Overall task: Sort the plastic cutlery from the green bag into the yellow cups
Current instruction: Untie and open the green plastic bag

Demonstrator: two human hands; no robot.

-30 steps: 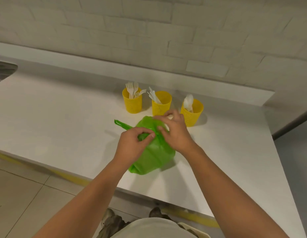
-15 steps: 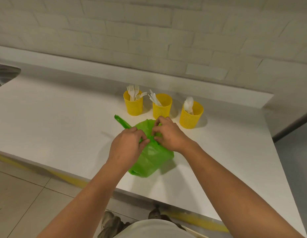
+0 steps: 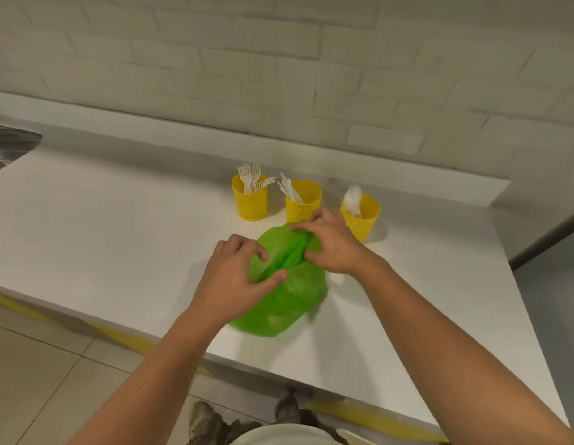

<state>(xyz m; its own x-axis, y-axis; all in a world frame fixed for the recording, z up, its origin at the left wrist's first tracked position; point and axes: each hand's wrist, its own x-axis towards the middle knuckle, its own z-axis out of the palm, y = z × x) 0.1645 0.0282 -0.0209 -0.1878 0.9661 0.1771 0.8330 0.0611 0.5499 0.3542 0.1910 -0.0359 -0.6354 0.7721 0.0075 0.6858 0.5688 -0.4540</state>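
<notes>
A green plastic bag (image 3: pixel 288 297) lies crumpled on the white counter (image 3: pixel 102 226), near its front edge. My left hand (image 3: pixel 237 277) pinches the bag's left side between thumb and fingers. My right hand (image 3: pixel 330 245) grips the bunched top of the bag on the right. Behind the bag stand three yellow cups: the left cup (image 3: pixel 250 200) holds white forks, the middle cup (image 3: pixel 303 200) holds white knives, the right cup (image 3: pixel 361 216) holds white spoons. What is inside the bag is hidden.
A raised white ledge (image 3: pixel 375 165) and a brick wall run behind the cups. A metal sink edge (image 3: pixel 9 146) shows at the far left. The counter ends at the right, where a grey surface drops away. My shoes (image 3: pixel 211 422) stand on the tiled floor below.
The bag's loose handle strip at the left is no longer sticking out. My hands have spread apart on the bag, the left one lower and the right one closer to the cups.
</notes>
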